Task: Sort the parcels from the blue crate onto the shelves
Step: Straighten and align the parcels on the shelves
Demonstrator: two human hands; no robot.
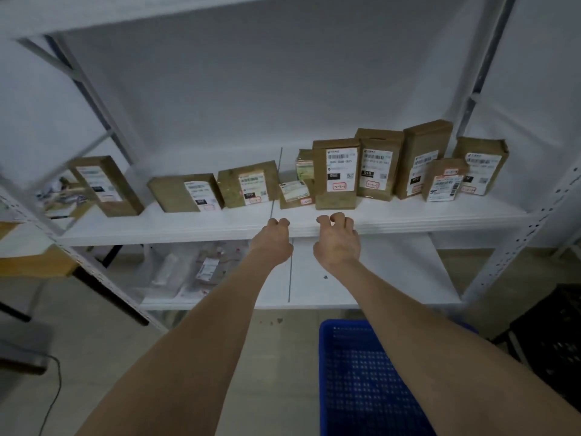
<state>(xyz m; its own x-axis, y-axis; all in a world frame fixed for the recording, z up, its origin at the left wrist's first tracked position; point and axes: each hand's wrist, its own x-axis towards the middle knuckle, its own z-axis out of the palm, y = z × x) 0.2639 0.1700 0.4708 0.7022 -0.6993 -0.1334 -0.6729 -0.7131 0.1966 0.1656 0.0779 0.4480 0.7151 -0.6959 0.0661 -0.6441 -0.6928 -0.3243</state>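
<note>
Parcels (248, 184) in brown paper with white labels stand in a row on the middle shelf (188, 226), running from 9 o'clock to 3 o'clock across the middle of the view. Most stand upright or lean on a neighbour. The ones towards 3 o'clock are packed close together, and those towards 9 o'clock are spaced further apart.

Both bare arms reach forward to the shelf's front edge. The left hand (273, 239) has its fingers curled in tight and holds nothing. The right hand (338, 242), just beside it at its 3 o'clock, has its fingers bent like a claw and is likewise empty. A tall parcel (336, 174) stands near the right hand at its 12 o'clock, apart from the fingertips. Whether either hand touches the shelf edge cannot be told.

The blue crate (361, 379) sits on the floor at 5 o'clock, and the right forearm crosses its upper right corner. On the lower shelf (377, 278), clear plastic bags (188, 269) lie at 8 o'clock of the hands. A black crate (553, 335) stands at 4 o'clock, and a dark cable (53, 391) trails across the floor at 8 o'clock.
</note>
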